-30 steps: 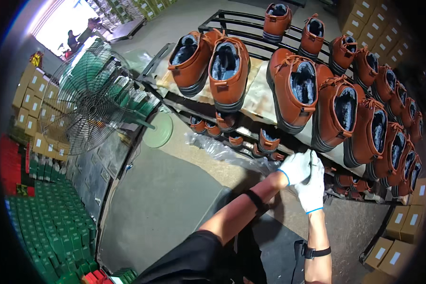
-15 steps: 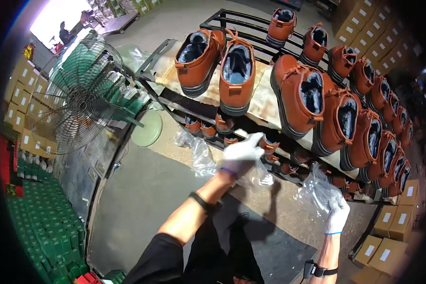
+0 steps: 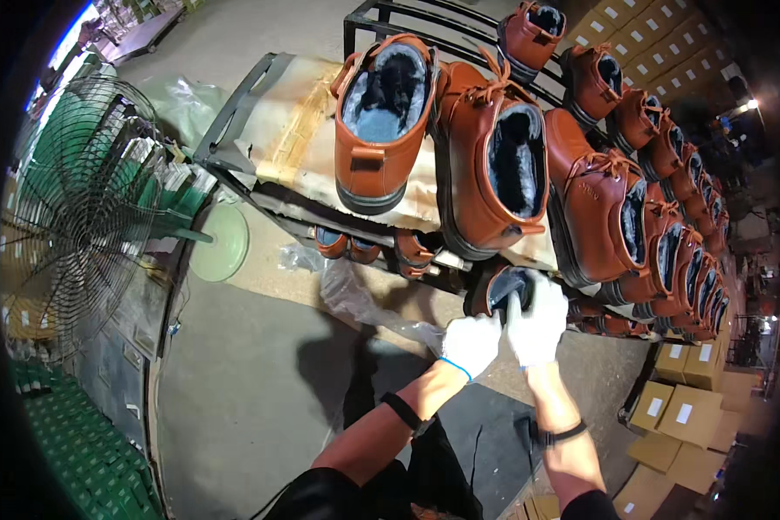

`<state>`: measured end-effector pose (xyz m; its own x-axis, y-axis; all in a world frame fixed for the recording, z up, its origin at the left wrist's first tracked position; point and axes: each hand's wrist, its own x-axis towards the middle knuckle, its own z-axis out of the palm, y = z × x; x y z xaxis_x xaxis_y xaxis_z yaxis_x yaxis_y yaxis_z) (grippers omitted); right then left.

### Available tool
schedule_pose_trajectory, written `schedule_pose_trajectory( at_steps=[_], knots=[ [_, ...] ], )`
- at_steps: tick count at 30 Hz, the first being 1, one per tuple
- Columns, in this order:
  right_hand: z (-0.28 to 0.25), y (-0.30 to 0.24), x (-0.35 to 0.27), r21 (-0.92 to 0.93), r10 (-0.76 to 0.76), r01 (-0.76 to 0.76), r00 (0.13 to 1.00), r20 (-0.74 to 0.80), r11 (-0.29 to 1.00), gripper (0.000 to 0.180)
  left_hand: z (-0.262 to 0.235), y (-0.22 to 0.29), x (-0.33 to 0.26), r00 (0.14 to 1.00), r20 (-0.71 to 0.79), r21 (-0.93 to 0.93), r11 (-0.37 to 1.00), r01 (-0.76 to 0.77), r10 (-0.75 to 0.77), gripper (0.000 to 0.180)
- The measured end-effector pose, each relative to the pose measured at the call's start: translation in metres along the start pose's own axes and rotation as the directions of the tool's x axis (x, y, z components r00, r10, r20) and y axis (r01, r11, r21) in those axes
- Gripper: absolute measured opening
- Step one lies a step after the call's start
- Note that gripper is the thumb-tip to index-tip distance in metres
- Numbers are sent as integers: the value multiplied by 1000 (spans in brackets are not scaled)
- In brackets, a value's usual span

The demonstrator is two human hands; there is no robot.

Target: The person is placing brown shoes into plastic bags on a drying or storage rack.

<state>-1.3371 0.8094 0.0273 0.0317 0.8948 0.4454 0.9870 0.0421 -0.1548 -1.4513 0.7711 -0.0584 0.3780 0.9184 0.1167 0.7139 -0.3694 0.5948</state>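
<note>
My right hand [image 3: 536, 321], in a white glove, is closed on the opening of a reddish-brown shoe [image 3: 484, 295] with a dark furry lining. A finger reaches toward its inside, and the toe is hidden. Close beside its heel is my gloved left hand [image 3: 471, 345], its fingers closed. A strip of clear plastic bag [image 3: 360, 299] trails leftward from this hand; the fingers hide the exact grip. Similar shoes stand on the rack's top shelf just beyond, the closest being a shoe [image 3: 371, 165] and a laced shoe [image 3: 459, 165], heels toward me.
The metal rack [image 3: 225, 165] also carries shoes on a lower tier. A large wire fan [image 3: 82, 217] on a round pale green base [image 3: 221, 247] stands left. Stacked green boxes [image 3: 78, 451] lie at lower left, cardboard boxes [image 3: 685, 412] at right.
My right hand has moved left and up from the plastic it held, onto a shoe. My left hand has come down and right beside it. The top shelf's leftmost shoe seems gone from its place.
</note>
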Motion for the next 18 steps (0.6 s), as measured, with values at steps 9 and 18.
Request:
schedule_pose_trajectory(
  at_steps=[9, 18],
  knots=[
    [22, 37, 15, -33, 73, -65, 887, 455, 997, 22, -1, -7, 35, 994, 81, 30, 997, -74, 71, 16],
    [-17, 33, -49, 450, 127, -304, 916, 381, 839, 94, -2, 8, 67, 999, -27, -114, 993, -25, 22, 35]
  ],
)
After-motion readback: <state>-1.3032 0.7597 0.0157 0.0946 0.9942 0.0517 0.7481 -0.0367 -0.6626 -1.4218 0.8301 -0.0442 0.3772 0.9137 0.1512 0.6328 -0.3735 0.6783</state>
